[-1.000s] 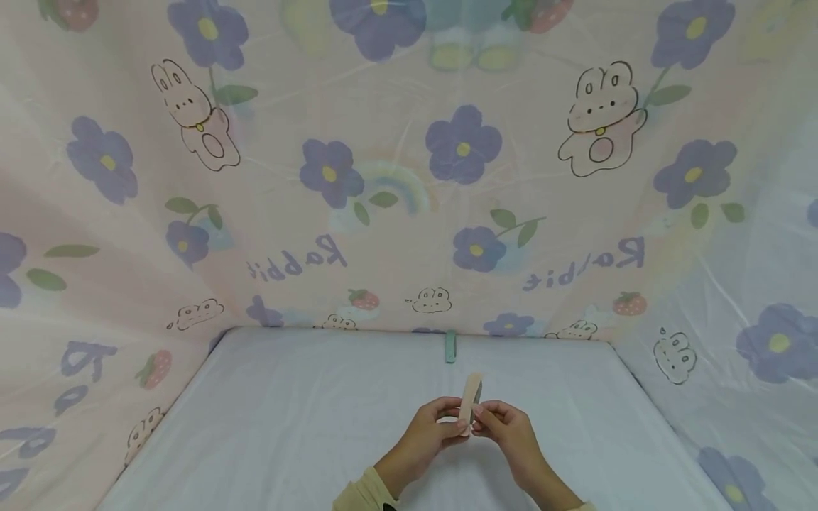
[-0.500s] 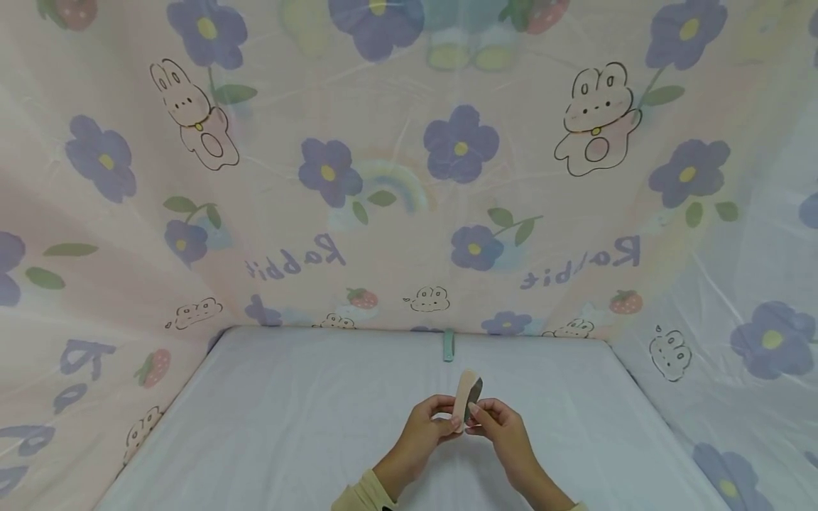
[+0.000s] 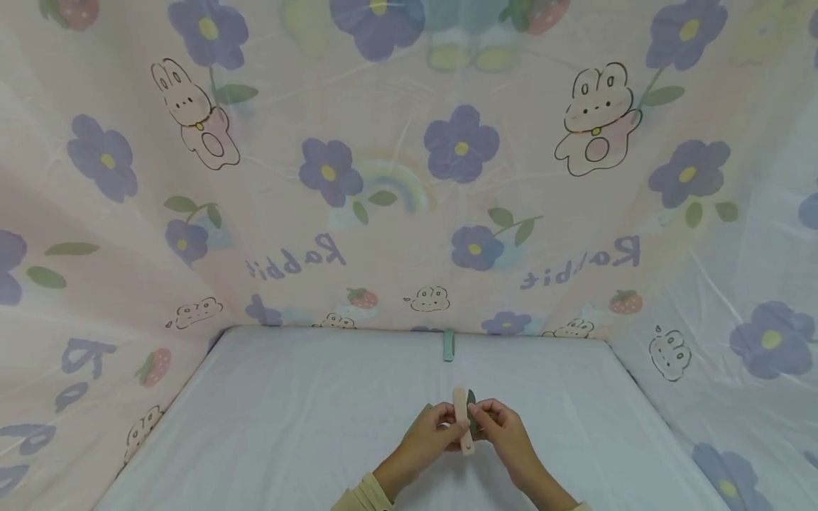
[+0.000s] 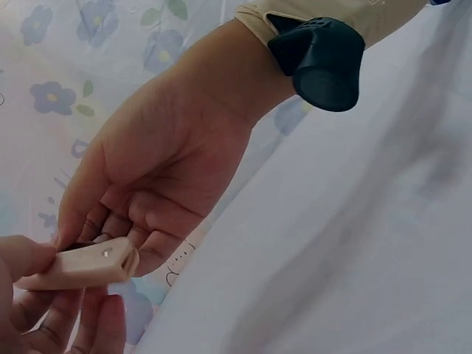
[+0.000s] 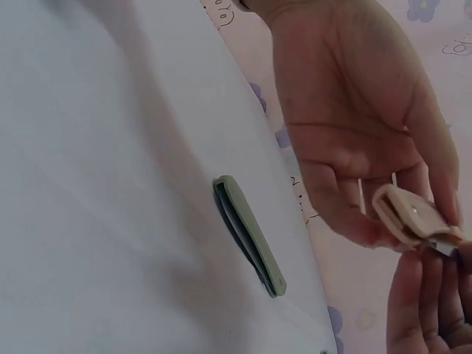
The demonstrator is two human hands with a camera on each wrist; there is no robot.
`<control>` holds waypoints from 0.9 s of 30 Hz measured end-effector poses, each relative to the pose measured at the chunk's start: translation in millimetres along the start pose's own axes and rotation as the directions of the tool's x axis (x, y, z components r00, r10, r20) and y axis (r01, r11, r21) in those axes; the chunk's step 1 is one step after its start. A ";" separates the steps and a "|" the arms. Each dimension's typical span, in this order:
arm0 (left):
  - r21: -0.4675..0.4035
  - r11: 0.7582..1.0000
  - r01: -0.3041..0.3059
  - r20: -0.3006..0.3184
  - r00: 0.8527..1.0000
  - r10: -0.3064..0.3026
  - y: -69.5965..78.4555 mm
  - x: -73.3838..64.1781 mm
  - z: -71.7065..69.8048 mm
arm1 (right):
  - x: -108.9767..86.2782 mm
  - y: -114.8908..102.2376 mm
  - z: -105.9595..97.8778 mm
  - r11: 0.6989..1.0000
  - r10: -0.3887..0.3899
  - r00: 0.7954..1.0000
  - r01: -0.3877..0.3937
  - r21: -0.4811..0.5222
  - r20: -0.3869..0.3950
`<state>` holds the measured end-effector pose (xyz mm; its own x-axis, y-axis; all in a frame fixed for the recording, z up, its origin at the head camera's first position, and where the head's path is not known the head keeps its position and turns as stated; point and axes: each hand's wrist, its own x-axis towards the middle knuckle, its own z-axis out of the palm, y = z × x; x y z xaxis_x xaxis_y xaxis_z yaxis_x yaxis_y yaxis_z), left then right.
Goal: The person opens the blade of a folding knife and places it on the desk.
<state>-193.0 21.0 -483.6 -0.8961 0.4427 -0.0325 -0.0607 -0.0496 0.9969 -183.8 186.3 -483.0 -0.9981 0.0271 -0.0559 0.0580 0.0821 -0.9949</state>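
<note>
In the head view my left hand [image 3: 422, 434] grips the beige handle of a folding knife [image 3: 460, 406], thumb across its front. My right hand [image 3: 509, 429] pinches the dark blade [image 3: 471, 408] at the handle's right side with thumb and fingers. The right wrist view shows the handle's slotted end [image 5: 413, 214] and a bit of shiny blade [image 5: 444, 247] between the two hands. A green folding knife [image 3: 449, 346], folded shut, lies on the white surface beyond the hands; its long slot shows in the right wrist view.
The white surface [image 3: 307, 411] runs back to a curtain [image 3: 396, 234] printed with rabbits and purple flowers, which also hangs along both sides. A dark device [image 4: 321, 63] is strapped on the right wrist, by the sleeve.
The beige knife has turned more upright and come slightly nearer, its lower end now showing below the left thumb. The dark blade swung into broad view, then narrowed. The green knife stays put.
</note>
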 end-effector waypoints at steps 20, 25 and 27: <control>-0.074 0.997 0.036 -0.050 0.998 -0.039 -1.5 1.7 -5.3 | -1.8 2.4 -1.9 1.000 -0.022 0.986 0.023 -0.007 0.165; -0.080 0.996 0.044 -0.077 0.996 -0.051 -2.5 0.5 -6.5 | -1.5 3.5 -2.1 1.000 -0.002 0.988 0.001 0.008 0.157; -0.091 0.995 0.043 -0.083 0.995 -0.051 -2.5 0.4 -7.1 | -1.5 3.5 -2.4 1.000 0.007 0.988 -0.010 0.017 0.152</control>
<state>-196.3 14.9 -486.6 -0.9253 0.3688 -0.0887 -0.1389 -0.1118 0.9840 -182.1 189.0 -486.2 -0.9894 -0.1242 -0.0748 0.0671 0.0647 -0.9956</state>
